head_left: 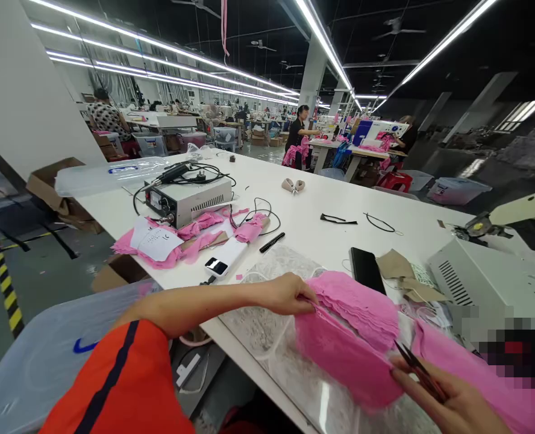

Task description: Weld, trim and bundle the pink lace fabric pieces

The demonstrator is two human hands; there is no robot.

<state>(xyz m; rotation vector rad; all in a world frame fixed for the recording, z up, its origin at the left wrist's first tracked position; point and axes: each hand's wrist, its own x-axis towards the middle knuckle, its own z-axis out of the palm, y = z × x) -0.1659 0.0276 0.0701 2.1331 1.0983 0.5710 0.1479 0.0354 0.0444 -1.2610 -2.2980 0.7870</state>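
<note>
My left hand (290,294) is closed, pinching the upper left corner of a pink fabric piece (340,355). That piece hangs over the table's near side, in front of a stack of pink fabric pieces (360,304) with layered edges. In my right hand (452,392) is a pair of small scissors (414,364), dark pointed blades facing up and left. Its thumb and finger also pinch the right edge of the same piece. More pink fabric (470,367) lies beyond the right hand, partly hidden by it.
On the white table (294,223) are a grey control box (204,196) with cables, pink bundles (159,244), a white device (225,259), a marker (272,242) and a black phone (367,271). A machine (511,283) stands right. A plastic bin (46,355) is at left.
</note>
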